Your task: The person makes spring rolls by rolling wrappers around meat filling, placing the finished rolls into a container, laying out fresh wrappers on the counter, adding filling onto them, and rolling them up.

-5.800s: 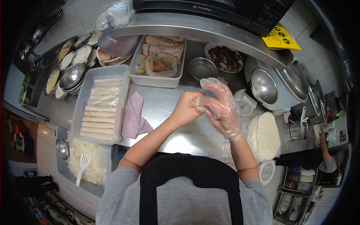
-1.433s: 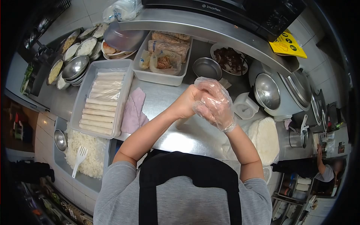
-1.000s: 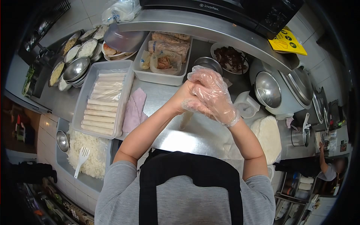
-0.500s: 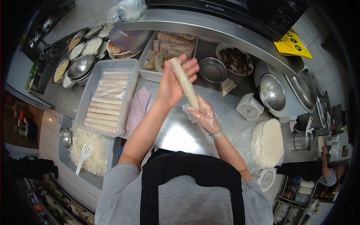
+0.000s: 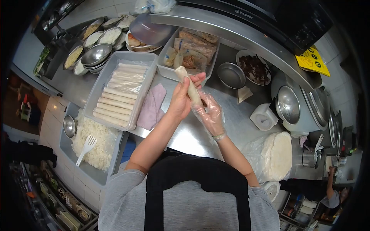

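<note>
A long pale uncooked spring roll (image 5: 193, 93) is held slantwise above the steel worktop, its upper end pointing away from me. My left hand (image 5: 179, 99), bare, grips it around the middle with the thumb laid along its side. Around the lower end closes my right hand (image 5: 211, 115), in a clear plastic glove, partly hiding that end. To the left, a plastic tub (image 5: 88, 104) contains several finished rolls (image 5: 115, 106), the farther ones under plastic film. A folded pink cloth (image 5: 151, 107) lies between the tub and my left hand.
A tub of bagged fillings (image 5: 194, 46), a round metal pan (image 5: 231, 75) and a bowl of dark food (image 5: 252, 67) stand at the back. Stacked wrappers (image 5: 276, 156) and a small scale (image 5: 264, 116) are right. Rice (image 5: 94, 148) fills a lower-left bin. Another person stands far right.
My left hand's fingers have gone from spread out behind the roll to wrapped around it. The hands have come closer together, and the camera view has shifted slightly.
</note>
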Motion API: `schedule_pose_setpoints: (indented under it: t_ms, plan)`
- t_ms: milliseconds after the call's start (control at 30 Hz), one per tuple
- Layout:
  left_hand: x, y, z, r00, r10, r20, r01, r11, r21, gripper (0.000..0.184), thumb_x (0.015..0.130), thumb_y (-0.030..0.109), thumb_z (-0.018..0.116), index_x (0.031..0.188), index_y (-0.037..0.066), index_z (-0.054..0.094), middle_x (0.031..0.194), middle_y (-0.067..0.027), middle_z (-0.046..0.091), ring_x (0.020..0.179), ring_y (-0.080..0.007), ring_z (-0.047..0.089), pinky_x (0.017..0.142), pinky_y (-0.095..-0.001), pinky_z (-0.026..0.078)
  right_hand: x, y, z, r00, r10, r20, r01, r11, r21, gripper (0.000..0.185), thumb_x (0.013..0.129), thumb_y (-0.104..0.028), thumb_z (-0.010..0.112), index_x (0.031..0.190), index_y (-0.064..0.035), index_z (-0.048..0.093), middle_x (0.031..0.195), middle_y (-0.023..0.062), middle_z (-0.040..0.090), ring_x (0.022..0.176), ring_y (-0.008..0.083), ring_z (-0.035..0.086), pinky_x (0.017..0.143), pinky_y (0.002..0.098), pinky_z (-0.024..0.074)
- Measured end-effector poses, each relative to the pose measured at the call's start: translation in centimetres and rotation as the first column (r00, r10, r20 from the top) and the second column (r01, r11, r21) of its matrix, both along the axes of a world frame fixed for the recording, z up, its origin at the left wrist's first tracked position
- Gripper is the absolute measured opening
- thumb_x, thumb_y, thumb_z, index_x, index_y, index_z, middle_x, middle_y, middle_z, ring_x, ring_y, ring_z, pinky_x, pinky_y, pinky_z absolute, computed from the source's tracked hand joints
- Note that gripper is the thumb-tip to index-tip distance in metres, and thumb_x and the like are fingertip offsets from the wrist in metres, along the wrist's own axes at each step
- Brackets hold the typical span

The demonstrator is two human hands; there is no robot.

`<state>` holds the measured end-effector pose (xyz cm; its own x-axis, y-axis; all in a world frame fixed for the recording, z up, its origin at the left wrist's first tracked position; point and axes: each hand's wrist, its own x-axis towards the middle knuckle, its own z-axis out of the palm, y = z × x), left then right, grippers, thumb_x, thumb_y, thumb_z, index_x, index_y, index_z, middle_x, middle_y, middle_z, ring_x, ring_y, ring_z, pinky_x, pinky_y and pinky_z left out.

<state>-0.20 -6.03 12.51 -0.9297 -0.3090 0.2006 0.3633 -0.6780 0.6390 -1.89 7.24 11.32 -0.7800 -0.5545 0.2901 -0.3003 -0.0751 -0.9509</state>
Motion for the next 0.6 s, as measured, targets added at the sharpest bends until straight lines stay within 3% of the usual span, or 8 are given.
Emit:
schedule_pose_setpoints:
  t_ms: [67,167,300,367,400,500,567,600]
  plan:
    - [0.5,-0.5,-0.1,0.999,0.01,-0.034,-0.012,0.998,-0.063,0.038,0.095,0.046,0.049,0.103,0.01,0.054,0.132,-0.0159,0.051,0.129,-0.0281,0.04,0.106,-0.045,0.031,0.9,-1.0,1.4,0.821,-0.092,-0.563,0.23,0.956,0.179,0.056,0.079,-0.001,0.064,0.132,-0.0045,0.05,0.117,0.0151,0.056,0.102,0.0288,0.058,0.09,0.036,0.0471]
    - [1.2,-1.8,-0.5,0.993,0.115,-0.015,-0.116,0.987,-0.107,0.038,0.094,0.047,0.049,0.104,0.011,0.055,0.134,-0.0161,0.05,0.132,-0.0282,0.038,0.107,-0.0444,0.031,1.2,-2.6,0.4,0.657,-0.142,-0.741,0.283,0.957,0.067,0.041,0.084,-0.002,0.062,0.124,-0.0052,0.058,0.117,0.0133,0.056,0.104,0.0285,0.059,0.09,0.0333,0.047]
    - [2.2,-3.4,-0.5,0.995,0.032,-0.095,-0.033,0.999,-0.013,0.042,0.093,0.049,0.05,0.112,0.012,0.055,0.14,-0.0166,0.044,0.136,-0.0281,0.032,0.107,-0.0439,0.03,1.5,-3.9,0.2,0.728,-0.089,-0.68,0.117,0.993,-0.004,0.054,0.078,-0.001,0.064,0.131,-0.0057,0.053,0.117,0.0155,0.053,0.101,0.0316,0.057,0.088,0.038,0.0468]
    - [2.6,-3.8,-0.3,0.989,-0.02,-0.145,0.02,1.0,-0.003,0.046,0.092,0.05,0.049,0.116,0.011,0.054,0.142,-0.0167,0.041,0.137,-0.0282,0.03,0.108,-0.0437,0.03,2.2,-4.1,2.6,0.945,-0.062,-0.322,0.075,0.997,0.03,0.054,0.076,-0.002,0.066,0.128,-0.0044,0.055,0.116,0.0162,0.053,0.101,0.0334,0.056,0.091,0.0394,0.0456]
    - [2.7,-4.0,-0.3,0.984,-0.048,-0.169,0.043,0.999,-0.028,0.051,0.092,0.052,0.049,0.121,0.01,0.052,0.144,-0.0168,0.038,0.138,-0.0283,0.028,0.109,-0.0436,0.029,2.3,-4.4,2.8,0.945,-0.057,-0.321,0.07,0.997,0.03,0.054,0.076,-0.002,0.066,0.128,-0.0044,0.055,0.116,0.0162,0.053,0.101,0.0334,0.056,0.091,0.0394,0.0456]
    - [3.0,-4.5,-0.4,0.981,-0.07,-0.181,0.054,0.994,-0.092,0.06,0.09,0.055,0.049,0.129,0.009,0.048,0.147,-0.0168,0.033,0.14,-0.0283,0.025,0.11,-0.0431,0.028,2.3,-5.3,3.0,0.863,-0.018,-0.504,0.099,0.986,0.133,0.056,0.075,-0.003,0.068,0.129,-0.003,0.053,0.116,0.0174,0.053,0.102,0.0347,0.056,0.091,0.04,0.0454]
    - [3.5,-4.6,-0.2,0.984,-0.056,-0.168,0.034,0.991,-0.127,0.064,0.089,0.056,0.049,0.131,0.008,0.046,0.148,-0.0168,0.031,0.14,-0.0281,0.024,0.11,-0.0427,0.028,2.2,-5.8,2.2,0.581,-0.011,-0.814,0.155,0.983,0.097,0.06,0.075,-0.003,0.068,0.132,-0.0024,0.048,0.116,0.0176,0.053,0.1,0.0363,0.056,0.088,0.0411,0.0465]
    - [3.8,-4.7,0.0,0.986,-0.031,-0.161,0.012,0.993,-0.119,0.063,0.088,0.054,0.054,0.13,0.008,0.048,0.147,-0.0169,0.034,0.14,-0.0282,0.026,0.11,-0.0428,0.028,2.4,-6.0,1.9,0.58,-0.006,-0.815,0.147,0.984,0.097,0.06,0.075,-0.003,0.068,0.132,-0.0024,0.048,0.116,0.0176,0.053,0.1,0.0363,0.056,0.088,0.0411,0.0465]
